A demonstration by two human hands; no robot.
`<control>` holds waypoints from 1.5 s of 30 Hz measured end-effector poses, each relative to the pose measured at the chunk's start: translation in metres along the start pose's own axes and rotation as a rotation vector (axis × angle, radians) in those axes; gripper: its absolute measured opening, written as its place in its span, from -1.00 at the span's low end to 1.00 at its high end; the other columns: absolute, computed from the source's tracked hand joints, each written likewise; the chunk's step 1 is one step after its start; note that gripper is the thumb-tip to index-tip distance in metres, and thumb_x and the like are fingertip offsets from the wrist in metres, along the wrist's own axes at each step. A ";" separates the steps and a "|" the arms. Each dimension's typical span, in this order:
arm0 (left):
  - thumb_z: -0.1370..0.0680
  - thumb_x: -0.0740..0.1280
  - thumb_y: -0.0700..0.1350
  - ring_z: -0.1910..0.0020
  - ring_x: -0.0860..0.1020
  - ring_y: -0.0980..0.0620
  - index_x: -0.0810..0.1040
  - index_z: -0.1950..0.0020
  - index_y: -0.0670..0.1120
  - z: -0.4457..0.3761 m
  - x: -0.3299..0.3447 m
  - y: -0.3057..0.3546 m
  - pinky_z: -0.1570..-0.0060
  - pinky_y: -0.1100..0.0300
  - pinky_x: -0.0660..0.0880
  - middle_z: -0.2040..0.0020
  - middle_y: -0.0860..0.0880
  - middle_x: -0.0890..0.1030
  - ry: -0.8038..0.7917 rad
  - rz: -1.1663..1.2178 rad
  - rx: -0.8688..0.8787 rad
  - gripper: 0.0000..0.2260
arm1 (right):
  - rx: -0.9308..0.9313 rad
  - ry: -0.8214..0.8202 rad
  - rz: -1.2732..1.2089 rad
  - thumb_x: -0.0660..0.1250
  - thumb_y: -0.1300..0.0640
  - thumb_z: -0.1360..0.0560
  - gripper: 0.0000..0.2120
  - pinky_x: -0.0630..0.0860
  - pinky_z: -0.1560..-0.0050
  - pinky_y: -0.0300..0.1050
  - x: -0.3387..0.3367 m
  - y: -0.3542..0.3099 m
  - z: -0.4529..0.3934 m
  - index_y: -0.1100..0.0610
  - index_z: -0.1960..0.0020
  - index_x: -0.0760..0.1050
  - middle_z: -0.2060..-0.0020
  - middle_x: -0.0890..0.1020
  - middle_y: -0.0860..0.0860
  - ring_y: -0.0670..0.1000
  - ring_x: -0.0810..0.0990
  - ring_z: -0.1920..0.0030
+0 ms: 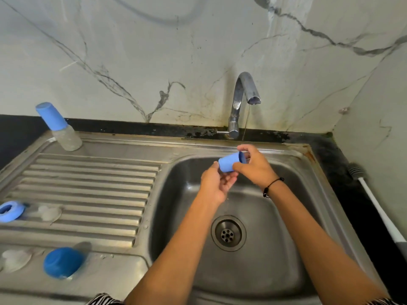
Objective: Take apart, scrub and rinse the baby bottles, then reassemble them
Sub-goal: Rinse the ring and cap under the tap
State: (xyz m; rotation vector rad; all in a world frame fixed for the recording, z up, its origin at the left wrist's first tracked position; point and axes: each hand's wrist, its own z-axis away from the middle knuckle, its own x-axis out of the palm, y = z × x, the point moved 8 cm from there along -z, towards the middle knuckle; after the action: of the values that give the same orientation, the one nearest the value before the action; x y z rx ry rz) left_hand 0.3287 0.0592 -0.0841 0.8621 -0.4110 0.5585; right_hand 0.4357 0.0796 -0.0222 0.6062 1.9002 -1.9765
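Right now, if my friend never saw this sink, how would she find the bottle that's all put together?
Start at the steel drainboard left of the sink basin and follow it to its far back corner by the wall. The assembled bottle stands upright there. It alone has a clear body under a tall light-blue cap; the other blue pieces lie loose near the front.

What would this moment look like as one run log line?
step: rinsing | held: blue cap | right hand: grips cap | left hand: supports cap | tap: thin trickle | place: over sink
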 end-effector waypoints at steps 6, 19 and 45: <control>-0.61 0.17 -0.22 0.29 0.50 0.05 0.49 -0.06 -0.14 0.036 -0.038 0.041 0.28 0.27 0.47 0.18 -0.10 0.57 0.096 -0.176 0.290 -0.88 | -0.072 -0.205 0.187 0.42 0.28 -0.39 -0.50 0.44 -0.17 -0.05 0.037 -0.012 0.031 0.20 -0.30 0.39 -0.18 0.52 0.12 0.10 0.50 -0.18; -0.57 0.18 -0.32 0.34 0.54 0.10 0.53 0.18 -0.10 0.127 -0.139 0.113 0.28 0.36 0.47 0.26 -0.06 0.58 0.205 -0.450 0.551 -0.78 | -0.187 -0.229 0.154 0.47 0.23 -0.35 -0.47 0.44 -0.07 -0.08 0.140 -0.082 0.090 0.22 -0.27 0.37 -0.12 0.57 0.15 0.16 0.53 -0.10; -0.56 0.20 -0.29 0.06 0.60 0.00 0.58 -0.02 -0.11 0.126 -0.284 0.236 -0.12 0.09 0.53 0.01 -0.09 0.64 0.144 -0.912 0.458 -0.81 | -0.104 -0.129 0.401 0.41 0.25 -0.36 -0.44 0.25 -0.14 -0.15 0.324 -0.140 0.080 0.22 -0.31 0.31 -0.15 0.51 0.15 0.17 0.45 -0.17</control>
State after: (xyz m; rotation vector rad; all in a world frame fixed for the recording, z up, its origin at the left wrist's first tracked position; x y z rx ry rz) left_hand -0.0522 -0.0005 -0.0257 1.3168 0.2713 -0.1498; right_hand 0.0810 0.0245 -0.0678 0.7434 1.6407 -1.6133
